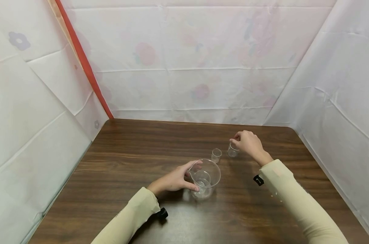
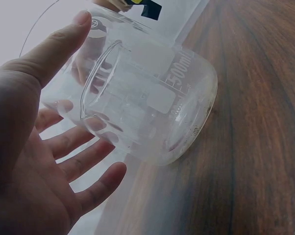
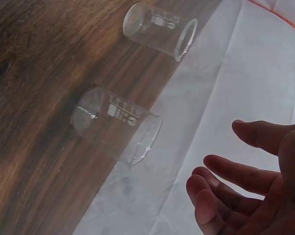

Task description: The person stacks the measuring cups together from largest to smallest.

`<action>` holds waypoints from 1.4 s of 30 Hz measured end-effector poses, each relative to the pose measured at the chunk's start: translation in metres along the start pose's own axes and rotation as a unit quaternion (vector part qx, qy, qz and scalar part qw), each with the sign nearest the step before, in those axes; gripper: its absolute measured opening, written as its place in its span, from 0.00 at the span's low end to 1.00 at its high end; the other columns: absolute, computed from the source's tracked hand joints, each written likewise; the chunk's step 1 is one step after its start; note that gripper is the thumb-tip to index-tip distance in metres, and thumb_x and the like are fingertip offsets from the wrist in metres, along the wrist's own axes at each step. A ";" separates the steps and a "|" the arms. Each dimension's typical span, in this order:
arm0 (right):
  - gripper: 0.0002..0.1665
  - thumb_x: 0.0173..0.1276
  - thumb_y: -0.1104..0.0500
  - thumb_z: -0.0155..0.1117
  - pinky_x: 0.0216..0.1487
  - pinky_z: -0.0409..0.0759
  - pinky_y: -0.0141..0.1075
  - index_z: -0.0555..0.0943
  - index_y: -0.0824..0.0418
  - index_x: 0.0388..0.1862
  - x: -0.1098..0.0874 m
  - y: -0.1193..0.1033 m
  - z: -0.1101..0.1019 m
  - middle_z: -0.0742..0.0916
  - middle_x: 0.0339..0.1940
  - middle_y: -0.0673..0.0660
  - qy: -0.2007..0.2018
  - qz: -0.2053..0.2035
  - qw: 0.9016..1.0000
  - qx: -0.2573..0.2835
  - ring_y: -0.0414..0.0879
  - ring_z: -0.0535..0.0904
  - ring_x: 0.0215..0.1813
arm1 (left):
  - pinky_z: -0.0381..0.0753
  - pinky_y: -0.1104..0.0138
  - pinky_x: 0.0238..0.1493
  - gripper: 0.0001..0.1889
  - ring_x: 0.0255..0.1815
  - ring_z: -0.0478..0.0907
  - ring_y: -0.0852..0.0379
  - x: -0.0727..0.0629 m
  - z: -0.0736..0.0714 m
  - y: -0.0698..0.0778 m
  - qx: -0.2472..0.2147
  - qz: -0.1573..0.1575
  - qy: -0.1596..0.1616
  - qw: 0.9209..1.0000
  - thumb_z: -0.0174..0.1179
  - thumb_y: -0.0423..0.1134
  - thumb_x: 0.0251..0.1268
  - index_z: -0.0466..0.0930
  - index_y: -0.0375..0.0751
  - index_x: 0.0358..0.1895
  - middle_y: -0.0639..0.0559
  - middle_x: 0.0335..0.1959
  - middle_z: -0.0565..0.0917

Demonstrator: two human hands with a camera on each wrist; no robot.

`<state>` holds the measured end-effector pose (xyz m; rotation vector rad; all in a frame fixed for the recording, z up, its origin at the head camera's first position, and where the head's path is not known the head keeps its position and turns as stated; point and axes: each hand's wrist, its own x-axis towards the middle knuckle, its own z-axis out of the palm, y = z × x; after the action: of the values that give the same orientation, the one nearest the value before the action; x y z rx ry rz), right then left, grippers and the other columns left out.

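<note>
My left hand (image 1: 178,178) holds a large glass beaker (image 1: 213,188) by its side, thumb in front and fingers round the back. White 500 ml markings show on its wall in the left wrist view. Inside it stands a smaller beaker, whose rim (image 2: 99,73) shows through the glass. At the right, my right hand (image 1: 248,144) hovers just above a small beaker (image 3: 113,117). Its thumb and fingers are loosely bent, apart from the rim in the right wrist view. Another small beaker (image 1: 216,156) stands upright to the left of that one.
The brown wood-grain table (image 1: 135,149) meets white patterned sheets (image 1: 184,61) at the back and both sides. A red strip (image 1: 83,61) runs down the back left corner. Black straps or devices hang at both wrists.
</note>
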<state>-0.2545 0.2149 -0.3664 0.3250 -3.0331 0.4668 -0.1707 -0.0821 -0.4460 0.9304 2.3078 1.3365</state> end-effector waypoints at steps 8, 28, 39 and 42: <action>0.22 0.68 0.47 0.63 0.41 0.81 0.52 0.85 0.66 0.45 0.002 0.004 0.004 0.87 0.47 0.65 -0.016 0.022 1.000 -0.009 0.62 0.83 0.47 | 0.75 0.63 0.59 0.47 0.70 0.67 0.57 0.000 0.000 -0.001 -0.001 0.000 0.001 1.000 0.74 0.47 0.52 0.57 0.52 0.74 0.48 0.70 0.71; 0.36 0.69 0.38 0.59 0.41 0.80 0.56 0.80 0.71 0.51 0.007 0.008 0.014 0.82 0.51 0.71 -0.050 0.079 0.995 -0.046 0.68 0.80 0.49 | 0.76 0.64 0.58 0.46 0.67 0.71 0.54 -0.002 -0.002 -0.004 0.004 0.005 0.001 1.000 0.74 0.46 0.52 0.57 0.51 0.74 0.45 0.69 0.72; 0.31 0.67 0.36 0.59 0.28 0.77 0.48 0.77 0.62 0.23 0.012 0.012 0.022 0.84 0.36 0.65 -0.061 0.098 0.992 -0.052 0.60 0.81 0.35 | 0.75 0.64 0.59 0.46 0.68 0.70 0.55 -0.002 -0.002 -0.003 0.004 0.004 0.001 1.000 0.74 0.47 0.52 0.57 0.51 0.74 0.45 0.69 0.72; 0.31 0.67 0.35 0.59 0.27 0.77 0.48 0.77 0.62 0.22 0.013 0.012 0.024 0.84 0.36 0.65 -0.066 0.101 0.991 -0.052 0.58 0.81 0.34 | 0.75 0.64 0.59 0.47 0.69 0.69 0.55 -0.002 -0.002 -0.004 0.004 0.005 0.000 1.000 0.74 0.46 0.52 0.57 0.51 0.74 0.46 0.70 0.72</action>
<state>-0.2708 0.2162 -0.3919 0.0433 -3.2215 0.3072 -0.1718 -0.0863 -0.4481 0.9447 2.3144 1.3312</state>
